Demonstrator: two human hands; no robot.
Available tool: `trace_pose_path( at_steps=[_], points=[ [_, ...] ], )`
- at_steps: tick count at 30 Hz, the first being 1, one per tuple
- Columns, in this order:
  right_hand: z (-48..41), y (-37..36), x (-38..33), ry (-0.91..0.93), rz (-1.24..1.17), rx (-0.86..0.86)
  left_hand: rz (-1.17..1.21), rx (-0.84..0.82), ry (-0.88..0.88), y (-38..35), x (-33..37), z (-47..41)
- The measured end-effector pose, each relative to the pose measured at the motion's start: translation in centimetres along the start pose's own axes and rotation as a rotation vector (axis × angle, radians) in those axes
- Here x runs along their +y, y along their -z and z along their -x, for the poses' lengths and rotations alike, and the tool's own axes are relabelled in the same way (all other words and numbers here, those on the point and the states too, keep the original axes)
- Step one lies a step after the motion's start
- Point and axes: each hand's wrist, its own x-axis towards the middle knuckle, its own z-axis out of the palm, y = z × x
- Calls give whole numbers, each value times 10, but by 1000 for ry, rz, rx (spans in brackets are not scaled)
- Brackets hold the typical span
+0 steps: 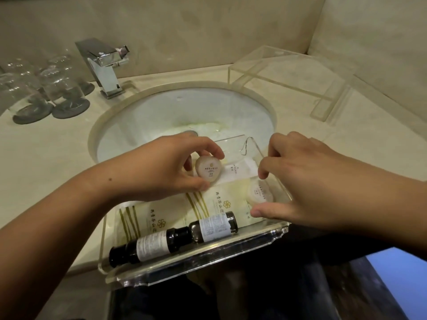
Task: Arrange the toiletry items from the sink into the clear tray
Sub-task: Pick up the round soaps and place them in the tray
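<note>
The clear tray (208, 265) overlaps the sink's (184, 112) near rim. Two dark bottles (143, 247) lie end to end along its front wall, cream gold-striped packets (221, 202) flat behind, one round white puck (260, 192) at right; the left hand (166, 167) pinches another puck (209, 168), tilted
</note>
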Motion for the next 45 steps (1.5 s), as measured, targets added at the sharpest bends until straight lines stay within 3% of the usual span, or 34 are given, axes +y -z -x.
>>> trace_pose_path(
  at_steps=[5,10,18,34,45],
  points=[
    [-4,-6,-3,18,10,37,-60,-11,1,-1,3,-1],
    [-5,-9,5,115,-145,22,-87,-1,-19,-3,1,-2],
    [-14,4,15,210,-237,-118,-111,49,-76,-5,2,-8],
    [2,-3,-2,-79,-218,-27,-182,53,-189,-25,26,-29],
    [2,2,-7,-119,-192,-56,-198,48,-197,-25,25,-27]
  ],
)
